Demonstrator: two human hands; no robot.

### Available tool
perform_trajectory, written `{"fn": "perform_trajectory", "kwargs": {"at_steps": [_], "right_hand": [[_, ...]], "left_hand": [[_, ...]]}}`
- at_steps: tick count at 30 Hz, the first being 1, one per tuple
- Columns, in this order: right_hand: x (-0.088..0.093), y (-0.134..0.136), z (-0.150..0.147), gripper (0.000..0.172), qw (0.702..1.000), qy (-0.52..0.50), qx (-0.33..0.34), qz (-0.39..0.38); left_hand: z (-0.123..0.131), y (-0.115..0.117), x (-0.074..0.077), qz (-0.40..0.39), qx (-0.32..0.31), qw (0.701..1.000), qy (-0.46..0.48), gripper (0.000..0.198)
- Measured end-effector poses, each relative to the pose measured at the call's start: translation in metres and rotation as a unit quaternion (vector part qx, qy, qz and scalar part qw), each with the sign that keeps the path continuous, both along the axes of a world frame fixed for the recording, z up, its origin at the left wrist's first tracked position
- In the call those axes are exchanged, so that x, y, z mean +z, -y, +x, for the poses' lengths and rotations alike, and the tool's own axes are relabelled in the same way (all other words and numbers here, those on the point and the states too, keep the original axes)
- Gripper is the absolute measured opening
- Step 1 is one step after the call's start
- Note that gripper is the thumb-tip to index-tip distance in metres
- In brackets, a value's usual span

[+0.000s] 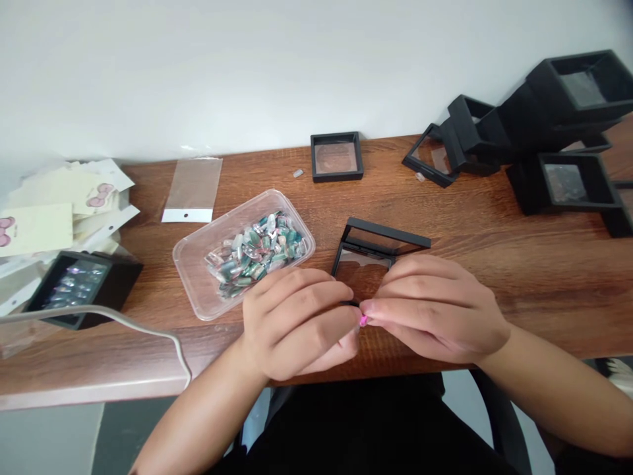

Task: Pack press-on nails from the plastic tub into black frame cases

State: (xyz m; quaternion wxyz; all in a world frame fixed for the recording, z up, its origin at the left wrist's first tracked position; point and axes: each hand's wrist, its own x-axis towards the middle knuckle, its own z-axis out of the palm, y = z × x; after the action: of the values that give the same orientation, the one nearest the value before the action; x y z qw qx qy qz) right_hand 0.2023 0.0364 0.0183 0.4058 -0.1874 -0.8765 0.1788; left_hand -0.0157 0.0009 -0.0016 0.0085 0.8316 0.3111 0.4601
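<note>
Near the front edge of the bench (558, 290), I bring both hands together over a small pink piece (364, 320). My left fingers (316, 330) curl nearly closed and meet it at their tips; my right fingers (420, 310) pinch it from the other side, thumb and forefinger drawn tight. A thin dark sliver (350, 303) shows just behind the tips, too covered for me to tell what it is. Right behind my knuckles sits 1 black frame (390, 231), opened like a book, lid tilted up, clear film in both halves.

The bench runs along a plain white wall (277, 72). To my left is a clear plastic tub (195, 277) with rounded corners, holding a heap of glossy pieces (257, 254) in green, clear and pinkish tints. Behind it lies a flat clear bag (194, 185) with a white strip. At far left, cream cards (39, 227), 2 showing pink bow shapes, spread beside a black box (121, 280); a pale cable (141, 325) bends past it. By the wall rests 1 squarish frame (337, 177), and more black frames (529, 125) pile up at right. Straight brown grain streaks the wood.
</note>
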Motion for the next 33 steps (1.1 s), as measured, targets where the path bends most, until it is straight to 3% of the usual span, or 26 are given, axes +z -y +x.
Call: {"fn": "perform_trajectory", "kwargs": {"at_steps": [4, 11, 16, 24, 30, 33], "right_hand": [[-0.001, 0.001, -0.001, 0.009, 1.000, -0.010, -0.003, 0.001], [-0.003, -0.002, -0.003, 0.010, 1.000, -0.004, -0.013, 0.012], [-0.006, -0.004, -0.002, 0.010, 0.999, -0.005, -0.031, 0.023], [-0.008, -0.004, 0.003, 0.015, 0.993, 0.033, -0.077, 0.079], [-0.013, -0.001, 0.005, 0.014, 0.988, 0.077, -0.110, 0.075], [-0.013, -0.003, 0.007, 0.015, 0.982, 0.121, -0.120, 0.081]], "left_hand": [[-0.002, -0.001, 0.005, 0.007, -0.025, 1.000, -0.008, 0.022], [-0.004, -0.005, 0.015, -0.002, -0.064, 0.998, -0.027, 0.011], [-0.007, -0.005, 0.016, -0.012, -0.035, 0.998, -0.047, 0.012], [-0.005, -0.003, 0.016, -0.021, -0.025, 0.999, -0.035, 0.034], [-0.006, -0.004, 0.011, -0.048, -0.014, 0.998, -0.043, 0.023], [-0.007, -0.005, 0.006, -0.053, 0.021, 0.997, -0.057, 0.022]]}}
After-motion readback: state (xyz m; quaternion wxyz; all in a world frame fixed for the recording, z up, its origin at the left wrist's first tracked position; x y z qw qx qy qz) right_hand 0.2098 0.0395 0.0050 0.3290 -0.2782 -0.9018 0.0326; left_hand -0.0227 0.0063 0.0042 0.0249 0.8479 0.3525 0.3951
